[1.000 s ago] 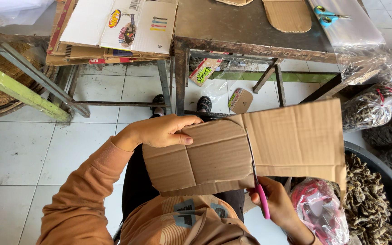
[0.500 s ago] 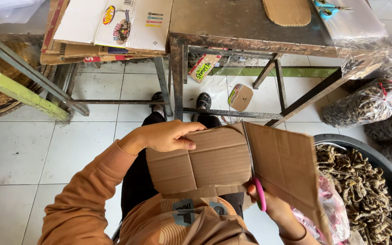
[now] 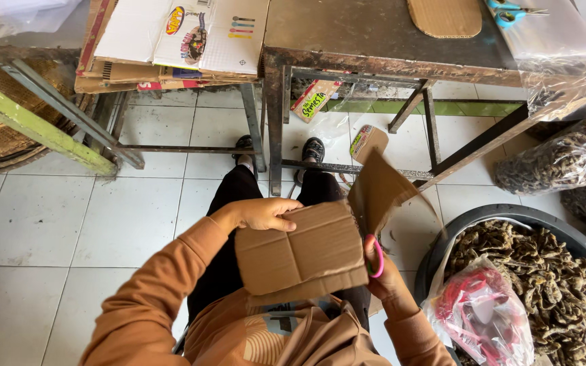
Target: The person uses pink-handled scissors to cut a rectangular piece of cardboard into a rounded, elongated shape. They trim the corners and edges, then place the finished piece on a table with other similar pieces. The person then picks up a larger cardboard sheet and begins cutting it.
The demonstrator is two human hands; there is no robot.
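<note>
We count one cardboard piece (image 3: 300,252) in our lap, one pair of pink-handled scissors (image 3: 375,256), a second, blue pair of scissors (image 3: 515,13) on the tabletop (image 3: 347,30) beside one rounded cardboard cutout (image 3: 445,17), and one black tub (image 3: 510,217) of dried goods. Our left hand (image 3: 264,213) grips the cardboard's upper left edge; our right hand (image 3: 386,279) is closed around the pink scissors at its right edge. Since a second ago, the cut-off flap (image 3: 378,191) has swung up and away from the right side
</note>
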